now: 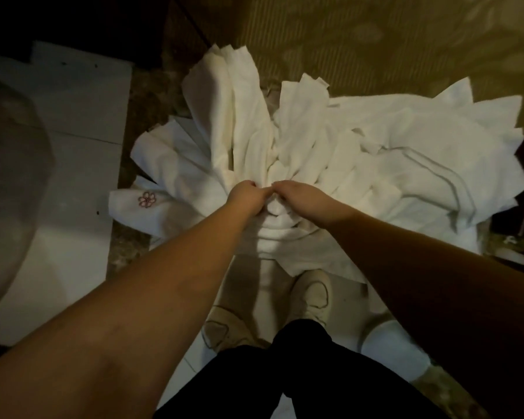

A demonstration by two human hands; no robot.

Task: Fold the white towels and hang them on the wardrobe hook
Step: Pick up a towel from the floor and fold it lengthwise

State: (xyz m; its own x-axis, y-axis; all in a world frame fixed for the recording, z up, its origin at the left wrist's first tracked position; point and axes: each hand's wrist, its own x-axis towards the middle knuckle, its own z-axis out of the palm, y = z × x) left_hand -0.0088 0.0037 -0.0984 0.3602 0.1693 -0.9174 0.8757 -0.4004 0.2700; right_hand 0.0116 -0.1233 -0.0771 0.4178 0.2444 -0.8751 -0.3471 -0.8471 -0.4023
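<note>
Here, centre of frame: left hand (245, 195) and right hand (297, 197), fingers pinching bunched white towels (285, 146); soft, limp, best gripped at hemmed corners.

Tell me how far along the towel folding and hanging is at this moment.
Early stage. Done: nothing visibly hung, and no hook is in view. In hand: the left hand and right hand both pinch the gathered middle of the white towels, whose ends fan outward. One towel with a pink flower lies at the left. Left: finish folding and hang.
</note>
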